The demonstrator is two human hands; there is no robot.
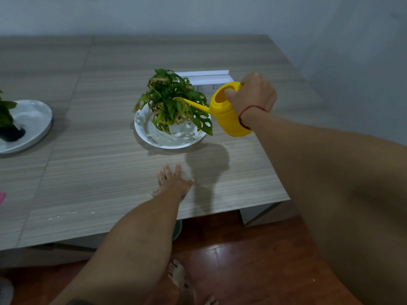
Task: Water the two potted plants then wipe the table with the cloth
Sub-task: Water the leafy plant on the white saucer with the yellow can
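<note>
**Can tipped over the middle plant**

Your right hand (253,96) grips the yellow can (229,111) at its top, thumb in the filler opening. The can is tilted left, spout (191,103) reaching into the leaves of the plant (172,101). That plant stands on a white plate (154,135) mid-table. Your left hand (174,183) lies flat on the table (99,172), fingers spread, holding nothing, near the plate's front edge. Second plant (5,116) on its own plate (35,119), far left, well apart. A pink scrap (1,198) at the left edge; can't tell if it's the cloth. White box (209,81) behind the plant.
</note>
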